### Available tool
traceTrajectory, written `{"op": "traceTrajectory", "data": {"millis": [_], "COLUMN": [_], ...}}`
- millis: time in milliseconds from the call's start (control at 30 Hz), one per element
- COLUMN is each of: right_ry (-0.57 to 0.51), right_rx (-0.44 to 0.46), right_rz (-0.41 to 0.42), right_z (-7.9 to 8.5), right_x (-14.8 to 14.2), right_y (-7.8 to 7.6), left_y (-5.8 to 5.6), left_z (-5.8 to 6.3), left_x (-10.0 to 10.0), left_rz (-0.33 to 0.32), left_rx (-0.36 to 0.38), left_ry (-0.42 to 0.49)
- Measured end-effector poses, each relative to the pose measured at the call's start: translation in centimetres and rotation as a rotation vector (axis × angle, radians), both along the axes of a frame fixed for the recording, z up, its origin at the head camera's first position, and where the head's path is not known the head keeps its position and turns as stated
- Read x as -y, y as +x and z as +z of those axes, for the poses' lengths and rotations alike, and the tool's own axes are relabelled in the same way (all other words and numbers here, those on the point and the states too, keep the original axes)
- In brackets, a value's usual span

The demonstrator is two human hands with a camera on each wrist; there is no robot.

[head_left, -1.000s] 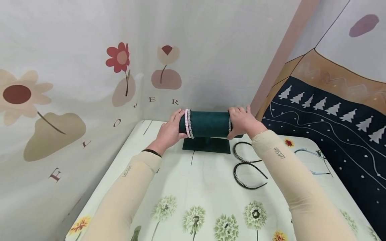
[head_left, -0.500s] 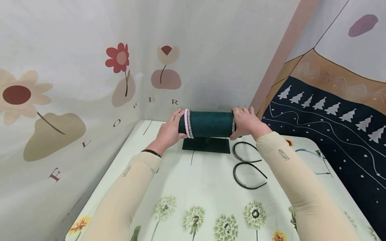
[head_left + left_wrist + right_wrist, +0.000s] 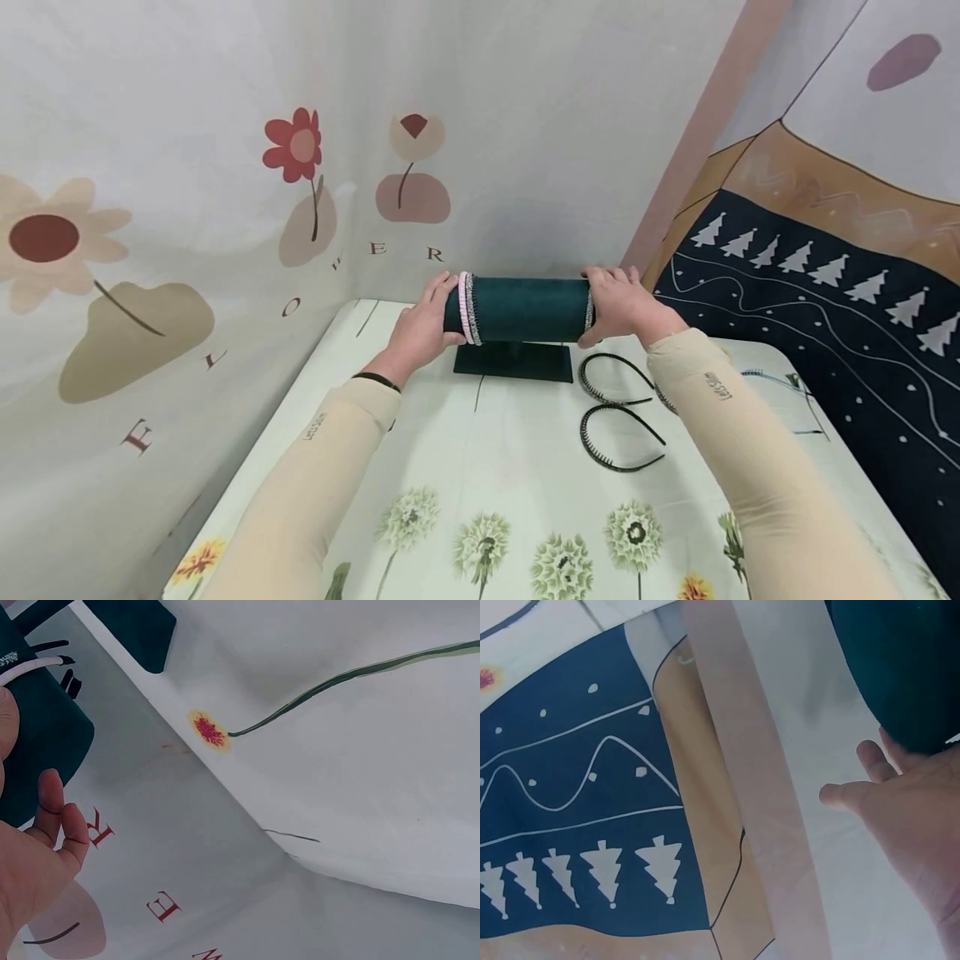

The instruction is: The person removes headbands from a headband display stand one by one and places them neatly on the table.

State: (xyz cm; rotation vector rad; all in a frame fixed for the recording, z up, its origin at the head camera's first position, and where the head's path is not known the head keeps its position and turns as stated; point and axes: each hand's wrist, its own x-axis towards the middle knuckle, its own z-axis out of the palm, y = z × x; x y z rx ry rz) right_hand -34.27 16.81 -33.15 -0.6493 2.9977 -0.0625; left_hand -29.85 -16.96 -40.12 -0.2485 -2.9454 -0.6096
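Note:
A dark green velvet display roll (image 3: 532, 310) lies level on its stand (image 3: 513, 362). Near its left end sit a pink headband (image 3: 464, 308) and a silver glittery headband side by side; their tips poke out in the left wrist view. My left hand (image 3: 424, 323) grips the roll's left end, thumb in front and fingers over the top. My right hand (image 3: 621, 307) curls over the right end, holding another silver glittery headband (image 3: 589, 308) under its fingertips and thumb. The hand hides most of that end. From the right wrist, the roll's bare end (image 3: 907, 675) shows beyond the fingers.
Two black toothed headbands (image 3: 622, 437) lie on the flowered tablecloth right of the stand. A light blue headband (image 3: 772, 377) lies farther right, partly behind my right sleeve. A curtain (image 3: 525, 150) hangs close behind the roll.
My right hand has slid to the right along the roll, taking the silver glittery headband with it toward the end. The left hand and the roll have stayed in place.

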Motion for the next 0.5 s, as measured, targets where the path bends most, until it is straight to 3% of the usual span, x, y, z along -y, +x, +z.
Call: {"op": "traceTrajectory", "data": {"millis": [500], "right_ry": [-0.099], "right_rx": [-0.022], "right_rz": [0.021], "right_z": [-0.6], "right_x": [-1.1], "right_y": [-0.2], "left_y": [0.2], "left_z": [0.0], "left_x": [0.0], "left_rz": [0.006], "left_rx": [-0.001], "left_ry": [0.006]}}
